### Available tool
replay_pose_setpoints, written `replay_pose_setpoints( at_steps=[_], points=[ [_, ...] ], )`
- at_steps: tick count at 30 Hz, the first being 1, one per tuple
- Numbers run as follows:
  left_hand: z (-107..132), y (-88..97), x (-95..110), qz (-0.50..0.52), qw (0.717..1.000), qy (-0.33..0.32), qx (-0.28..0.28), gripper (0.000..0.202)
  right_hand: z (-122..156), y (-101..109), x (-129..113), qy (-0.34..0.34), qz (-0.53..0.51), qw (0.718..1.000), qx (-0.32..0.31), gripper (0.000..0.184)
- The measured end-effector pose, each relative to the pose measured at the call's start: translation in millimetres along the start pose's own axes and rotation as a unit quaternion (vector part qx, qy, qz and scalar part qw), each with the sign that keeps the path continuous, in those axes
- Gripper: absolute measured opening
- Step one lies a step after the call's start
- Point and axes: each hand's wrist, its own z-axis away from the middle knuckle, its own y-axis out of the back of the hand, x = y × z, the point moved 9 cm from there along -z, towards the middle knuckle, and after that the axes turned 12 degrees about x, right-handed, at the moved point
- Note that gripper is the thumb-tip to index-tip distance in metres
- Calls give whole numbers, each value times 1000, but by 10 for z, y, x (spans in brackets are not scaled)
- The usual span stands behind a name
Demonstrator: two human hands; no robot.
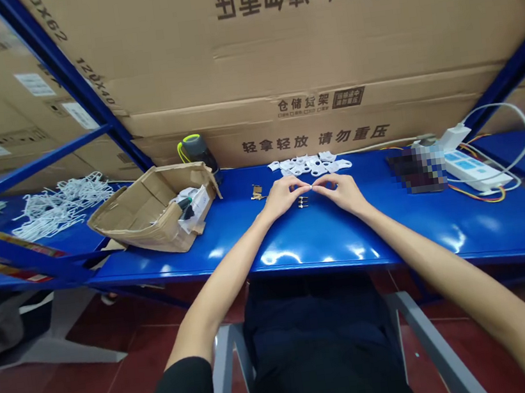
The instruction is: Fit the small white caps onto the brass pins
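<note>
My left hand (284, 197) and my right hand (342, 194) hover over the blue steel shelf (230, 246), their fingertips meeting at the centre. Whether something tiny sits between the fingertips is too small to tell. Just below them lie small brass pins (302, 201), close to my left hand. A brass fitting (257, 192) rests left of that hand. Beyond my fingertips, a pile of flat white plastic parts (309, 166) lies on the shelf.
To the left stand an open cardboard box (155, 210) holding assorted items and a tangle of white cords (63, 206). A dark flask (199, 156) stands behind the box. At right are a blurred dark object (414, 171), a white power strip (474, 168) and wires. Large cartons fill the back.
</note>
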Motion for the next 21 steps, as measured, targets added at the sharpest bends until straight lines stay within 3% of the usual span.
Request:
replay_pose_setpoints(
  at_steps=[11, 21],
  points=[
    [1, 3, -77, -118, 993, -2, -21, 17, -19, -175, 190, 0, 99, 994, -34, 18],
    [21, -21, -201, -190, 979, -9, -77, 17, 1, -370, 102, 92, 133, 982, -96, 26]
  ],
)
